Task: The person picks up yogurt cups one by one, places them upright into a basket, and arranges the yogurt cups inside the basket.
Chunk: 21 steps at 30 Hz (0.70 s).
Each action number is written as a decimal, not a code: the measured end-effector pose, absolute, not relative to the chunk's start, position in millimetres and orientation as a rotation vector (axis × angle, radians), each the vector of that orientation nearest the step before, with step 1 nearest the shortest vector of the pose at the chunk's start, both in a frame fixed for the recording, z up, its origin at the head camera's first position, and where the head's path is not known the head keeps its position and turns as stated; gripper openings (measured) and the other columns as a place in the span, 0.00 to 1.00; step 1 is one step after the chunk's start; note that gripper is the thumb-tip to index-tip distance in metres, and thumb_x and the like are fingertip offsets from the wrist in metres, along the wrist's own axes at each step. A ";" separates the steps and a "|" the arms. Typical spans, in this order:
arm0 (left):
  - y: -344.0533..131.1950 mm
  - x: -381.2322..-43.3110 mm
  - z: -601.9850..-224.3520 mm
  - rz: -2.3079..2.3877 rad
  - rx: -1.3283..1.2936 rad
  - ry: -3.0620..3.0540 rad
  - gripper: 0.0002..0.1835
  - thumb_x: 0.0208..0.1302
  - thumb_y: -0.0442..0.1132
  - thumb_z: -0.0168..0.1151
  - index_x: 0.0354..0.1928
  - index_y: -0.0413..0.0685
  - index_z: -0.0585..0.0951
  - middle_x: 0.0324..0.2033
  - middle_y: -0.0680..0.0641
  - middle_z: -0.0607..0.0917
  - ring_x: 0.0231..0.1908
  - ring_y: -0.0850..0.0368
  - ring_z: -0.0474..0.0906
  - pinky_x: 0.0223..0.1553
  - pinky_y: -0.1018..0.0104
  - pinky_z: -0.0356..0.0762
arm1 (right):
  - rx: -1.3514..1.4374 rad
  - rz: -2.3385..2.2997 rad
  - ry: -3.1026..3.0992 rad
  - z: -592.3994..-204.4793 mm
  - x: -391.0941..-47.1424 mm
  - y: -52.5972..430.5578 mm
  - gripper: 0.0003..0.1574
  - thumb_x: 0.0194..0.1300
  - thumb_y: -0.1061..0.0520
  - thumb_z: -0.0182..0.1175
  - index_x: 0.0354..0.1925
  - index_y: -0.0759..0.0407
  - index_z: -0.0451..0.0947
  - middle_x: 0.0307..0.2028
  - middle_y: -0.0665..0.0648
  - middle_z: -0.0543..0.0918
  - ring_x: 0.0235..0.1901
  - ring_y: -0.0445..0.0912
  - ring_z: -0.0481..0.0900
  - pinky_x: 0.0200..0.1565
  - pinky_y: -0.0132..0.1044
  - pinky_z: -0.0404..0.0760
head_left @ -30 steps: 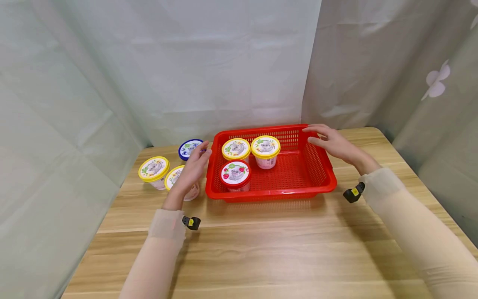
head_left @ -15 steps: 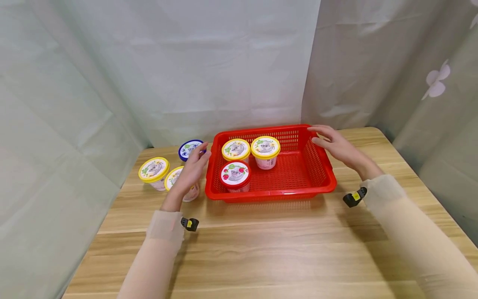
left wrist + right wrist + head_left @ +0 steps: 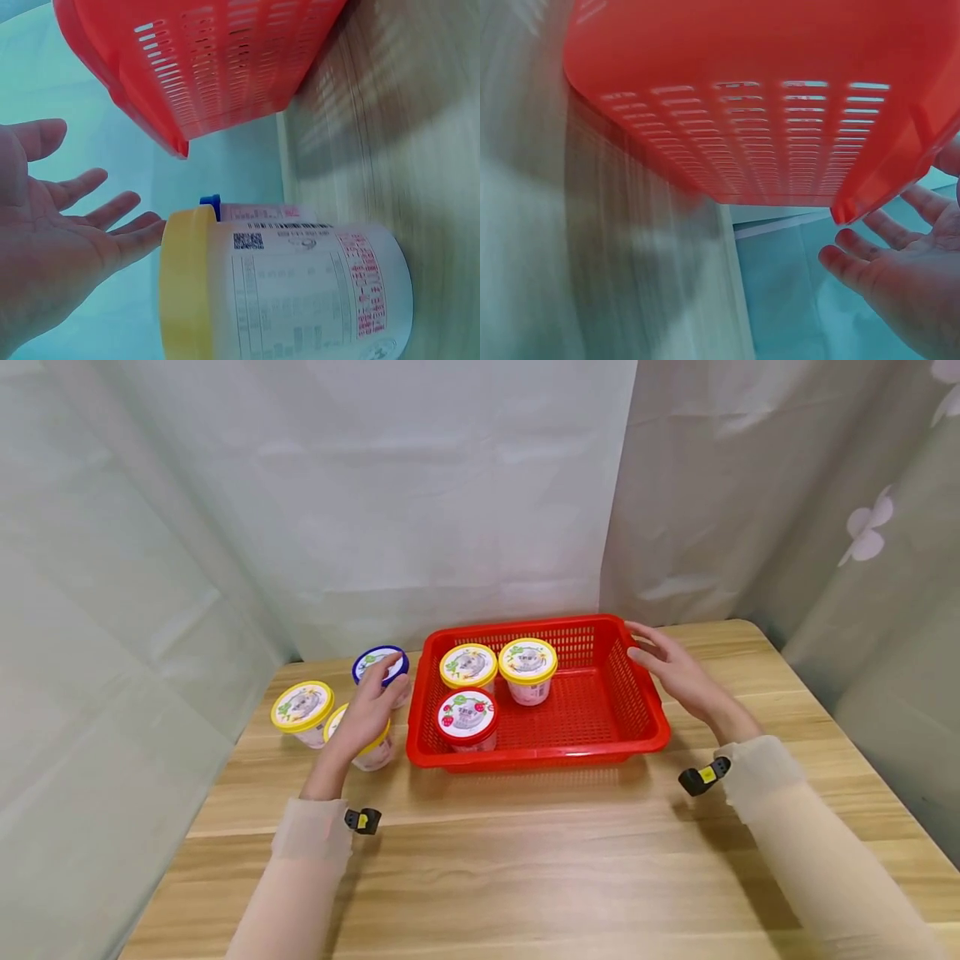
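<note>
My left hand (image 3: pixel 363 710), fingers spread, hovers over the tubs left of the basket. Its fingers overlap a blue-lidded tub (image 3: pixel 369 658), and its palm partly hides a yellow-lidded tub (image 3: pixel 375 755). In the left wrist view, that tub's printed side (image 3: pixel 300 285) fills the lower middle, beside the fingertips. My right hand (image 3: pixel 678 677) is at the right end of a red plastic basket (image 3: pixel 540 754), thumb right at the rim, loose fingers outside it. Inside the basket's left half stand two yellow-lidded tubs (image 3: pixel 527 660) and a red-lidded tub (image 3: pixel 467 717) with strawberries on its lid.
Another yellow-lidded tub (image 3: pixel 302 704) stands farthest left on the wooden table (image 3: pixel 510 877). A pale curtain (image 3: pixel 435 510) hangs close behind the table's back edge, with more curtain along both sides. Each wrist carries a small black camera (image 3: pixel 363 821).
My left hand has shifted left, away from the basket's edge and over the tubs. My right hand has drawn back slightly outward at the right rim. The head view has shifted a little.
</note>
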<state>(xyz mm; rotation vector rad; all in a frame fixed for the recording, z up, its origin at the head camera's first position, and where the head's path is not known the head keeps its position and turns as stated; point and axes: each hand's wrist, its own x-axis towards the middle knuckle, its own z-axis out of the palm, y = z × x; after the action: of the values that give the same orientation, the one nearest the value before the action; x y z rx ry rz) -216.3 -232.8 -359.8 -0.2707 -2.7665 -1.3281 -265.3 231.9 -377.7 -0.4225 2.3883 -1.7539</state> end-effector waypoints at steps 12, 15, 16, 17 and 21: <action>-239.7 -208.2 -363.6 -1.230 -0.280 -2.782 0.31 0.77 0.50 0.45 0.75 0.45 0.57 0.72 0.35 0.54 0.72 0.37 0.50 0.69 0.36 0.49 | -0.343 -1.806 2.386 -391.6 -257.6 236.7 0.41 0.74 0.45 0.52 0.77 0.49 0.49 0.76 0.58 0.53 0.73 0.58 0.52 0.67 0.65 0.56; -241.0 -207.2 -364.6 -1.204 -0.275 -2.791 0.30 0.78 0.50 0.45 0.75 0.45 0.56 0.72 0.35 0.55 0.70 0.36 0.53 0.68 0.37 0.53 | -0.338 -1.802 2.383 -394.4 -255.8 238.6 0.42 0.74 0.44 0.52 0.78 0.49 0.47 0.76 0.58 0.51 0.73 0.59 0.51 0.67 0.64 0.55; -241.7 -206.9 -365.0 -1.192 -0.270 -2.797 0.31 0.78 0.51 0.44 0.75 0.46 0.56 0.72 0.35 0.55 0.69 0.35 0.55 0.67 0.37 0.55 | -0.337 -1.807 2.375 -395.3 -255.1 238.9 0.42 0.74 0.44 0.52 0.78 0.49 0.47 0.76 0.58 0.50 0.73 0.59 0.50 0.68 0.64 0.54; -242.3 -206.5 -365.4 -1.179 -0.264 -2.806 0.31 0.78 0.51 0.44 0.75 0.46 0.55 0.72 0.35 0.54 0.69 0.35 0.56 0.66 0.36 0.56 | -0.336 -1.809 2.368 -396.5 -254.3 239.4 0.43 0.74 0.43 0.51 0.78 0.49 0.46 0.76 0.58 0.50 0.73 0.59 0.50 0.68 0.63 0.54; -244.9 -204.8 -366.1 -1.128 -0.239 -2.851 0.33 0.77 0.56 0.42 0.76 0.50 0.53 0.73 0.36 0.52 0.69 0.33 0.56 0.65 0.34 0.55 | -0.325 -1.831 2.324 -400.4 -252.2 240.5 0.44 0.74 0.41 0.50 0.78 0.47 0.43 0.77 0.57 0.48 0.73 0.59 0.52 0.69 0.61 0.54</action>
<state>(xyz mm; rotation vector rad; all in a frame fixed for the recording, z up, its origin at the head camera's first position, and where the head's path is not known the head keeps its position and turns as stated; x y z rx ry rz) -204.8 -244.9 -366.1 -0.2391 -2.8513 -1.1278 -252.2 240.5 -400.4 -0.3249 2.3243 -1.8310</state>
